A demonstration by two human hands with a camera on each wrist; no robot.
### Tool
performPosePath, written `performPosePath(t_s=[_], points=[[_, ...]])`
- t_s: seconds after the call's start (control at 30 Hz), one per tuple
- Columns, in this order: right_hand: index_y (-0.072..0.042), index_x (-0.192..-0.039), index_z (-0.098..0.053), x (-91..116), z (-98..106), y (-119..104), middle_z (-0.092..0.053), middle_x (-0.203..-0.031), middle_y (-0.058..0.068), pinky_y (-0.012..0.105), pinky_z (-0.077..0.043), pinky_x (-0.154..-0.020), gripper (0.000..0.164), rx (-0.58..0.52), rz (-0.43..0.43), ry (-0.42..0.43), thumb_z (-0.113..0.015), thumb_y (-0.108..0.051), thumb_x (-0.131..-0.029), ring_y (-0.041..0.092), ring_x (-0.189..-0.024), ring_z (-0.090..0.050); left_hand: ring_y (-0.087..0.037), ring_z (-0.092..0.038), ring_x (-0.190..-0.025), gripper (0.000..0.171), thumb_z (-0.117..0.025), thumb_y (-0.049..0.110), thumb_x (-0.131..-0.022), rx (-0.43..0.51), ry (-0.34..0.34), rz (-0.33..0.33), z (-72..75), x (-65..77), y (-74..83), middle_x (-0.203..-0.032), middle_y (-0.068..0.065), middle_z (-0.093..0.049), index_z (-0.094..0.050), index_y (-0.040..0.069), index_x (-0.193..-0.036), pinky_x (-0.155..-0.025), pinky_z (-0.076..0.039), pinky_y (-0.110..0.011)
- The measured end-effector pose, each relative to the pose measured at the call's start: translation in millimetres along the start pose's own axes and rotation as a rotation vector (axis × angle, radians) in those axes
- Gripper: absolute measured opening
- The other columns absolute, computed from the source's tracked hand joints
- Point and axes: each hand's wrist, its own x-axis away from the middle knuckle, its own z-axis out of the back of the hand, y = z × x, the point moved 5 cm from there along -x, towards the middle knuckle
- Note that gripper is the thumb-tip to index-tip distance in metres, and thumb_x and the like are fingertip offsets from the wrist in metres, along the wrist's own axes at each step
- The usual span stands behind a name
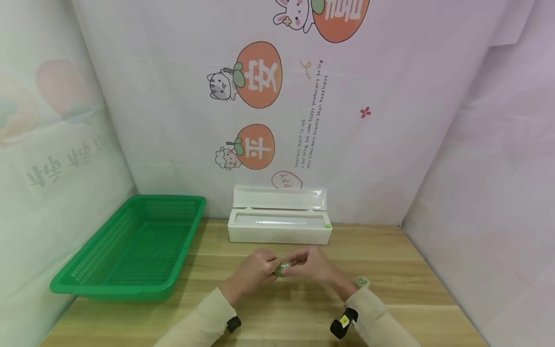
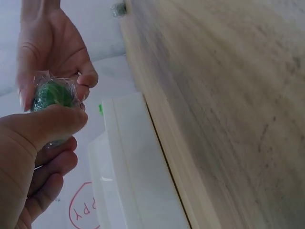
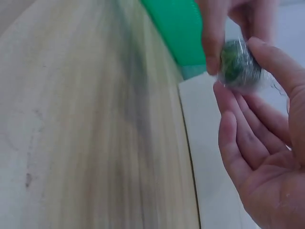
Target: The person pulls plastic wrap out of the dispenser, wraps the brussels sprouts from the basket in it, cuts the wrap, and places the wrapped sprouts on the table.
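Between both hands is a small green piece of produce (image 1: 283, 269) wrapped in clear plastic film; its exact kind is hidden under the wrap. My left hand (image 1: 257, 271) pinches it from the left, thumb over the top in the left wrist view. From the other side my right hand (image 1: 315, 265) pinches the film-covered piece between thumb and fingertips, with its other fingers spread below in the right wrist view. Loose film edges (image 2: 44, 74) stick out around it. A second wrapped green piece (image 1: 362, 281) lies on the table beside my right wrist.
A white cling film dispenser box (image 1: 279, 235) stands at the back with its lid (image 1: 279, 198) raised. The green plastic basket (image 1: 173, 274) sits on the left. Printed cloth walls (image 1: 182, 120) enclose the wooden table (image 1: 390, 260) at the back and sides.
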Motion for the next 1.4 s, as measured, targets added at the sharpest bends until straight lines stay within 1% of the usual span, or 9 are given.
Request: performPosePath(t_s=[0.07,0.17,0.33,0.43,0.57,0.73,1.07,1.27,1.4], points=[[-0.012,-0.110,-0.081,0.8,-3.2,-1.2,-0.081,-0.098,0.006,0.032,-0.065,-0.074,0.030,0.046,0.002,0.028,-0.089,-0.030,-0.086,0.017,-0.086,-0.076,-0.009,-0.071,-0.077,0.033,-0.095,0.013,-0.077,-0.004,-0.011,0.011,-3.3,0.5,0.7,-0.082,0.002,-0.075,-0.083,0.007,-0.107,-0.077,-0.061,-0.024],[-0.011,-0.108,-0.080,2.4,-5.8,-3.6,-0.080,-0.096,0.004,0.025,-0.063,-0.070,0.030,0.103,0.035,0.060,-0.089,-0.028,-0.086,0.015,-0.083,-0.074,-0.010,-0.071,-0.086,0.036,-0.093,0.018,-0.081,0.101,-0.086,0.105,-9.5,2.4,-1.8,-0.093,0.001,-0.077,-0.080,0.007,-0.112,-0.081,-0.062,-0.024],[-0.017,-0.107,-0.079,7.4,-2.8,-8.5,-0.079,-0.096,-0.004,0.030,-0.063,-0.079,0.025,0.224,0.149,0.064,-0.087,-0.027,-0.085,0.009,-0.084,-0.072,-0.009,-0.068,-0.107,0.044,-0.088,0.032,-0.087,0.512,-0.250,0.406,-17.6,9.4,-12.3,-0.119,0.005,-0.075,-0.073,0.015,-0.125,-0.093,-0.060,-0.025],[-0.026,-0.106,-0.078,10.6,0.4,-9.3,-0.078,-0.099,-0.012,0.036,-0.062,-0.088,0.024,0.280,0.218,0.062,-0.087,-0.035,-0.087,0.006,-0.088,-0.072,-0.006,-0.069,-0.109,0.047,-0.086,0.038,-0.088,0.744,-0.251,0.522,-20.8,14.4,-17.5,-0.127,0.009,-0.075,-0.073,0.021,-0.131,-0.096,-0.059,-0.026],[-0.031,-0.113,-0.078,13.9,5.5,-8.4,-0.078,-0.106,-0.017,0.040,-0.061,-0.094,0.033,0.261,0.240,0.038,-0.088,-0.044,-0.085,0.005,-0.093,-0.073,-0.005,-0.073,-0.102,0.044,-0.086,0.036,-0.087,0.906,-0.178,0.563,-21.8,16.6,-21.6,-0.124,0.005,-0.078,-0.076,0.021,-0.127,-0.093,-0.061,-0.026],[-0.025,-0.122,-0.077,18.9,10.9,-9.0,-0.079,-0.113,-0.012,0.033,-0.062,-0.092,0.044,0.277,0.265,0.014,-0.090,-0.040,-0.082,0.004,-0.092,-0.075,-0.007,-0.075,-0.095,0.036,-0.088,0.029,-0.085,0.953,-0.096,0.589,-23.5,17.3,-22.2,-0.116,-0.001,-0.081,-0.079,0.016,-0.117,-0.088,-0.063,-0.026],[-0.016,-0.115,-0.079,33.3,17.8,-9.3,-0.082,-0.106,-0.003,0.029,-0.065,-0.081,0.032,0.364,0.277,0.116,-0.086,-0.034,-0.090,0.001,-0.084,-0.075,-0.006,-0.074,-0.093,0.036,-0.089,0.026,-0.084,0.926,-0.013,0.576,-32.7,3.9,-6.4,-0.111,-0.002,-0.081,-0.078,0.012,-0.115,-0.086,-0.063,-0.025],[-0.021,-0.120,-0.078,54.9,31.8,-2.4,-0.081,-0.114,-0.005,0.034,-0.064,-0.085,0.036,0.398,0.229,0.106,-0.084,-0.040,-0.090,0.004,-0.094,-0.074,0.002,-0.071,-0.087,0.037,-0.091,0.027,-0.080,0.919,-0.030,0.595,-54.0,-7.7,8.6,-0.105,0.000,-0.082,-0.080,0.011,-0.111,-0.080,-0.061,-0.020],[-0.024,-0.117,-0.079,72.4,47.1,6.3,-0.081,-0.112,-0.009,0.030,-0.062,-0.084,0.033,0.414,0.163,0.121,-0.082,-0.044,-0.090,0.002,-0.095,-0.073,0.005,-0.070,-0.087,0.036,-0.091,0.027,-0.081,0.928,-0.076,0.593,-66.4,-19.9,23.4,-0.105,0.003,-0.082,-0.080,0.011,-0.112,-0.082,-0.059,-0.018]])
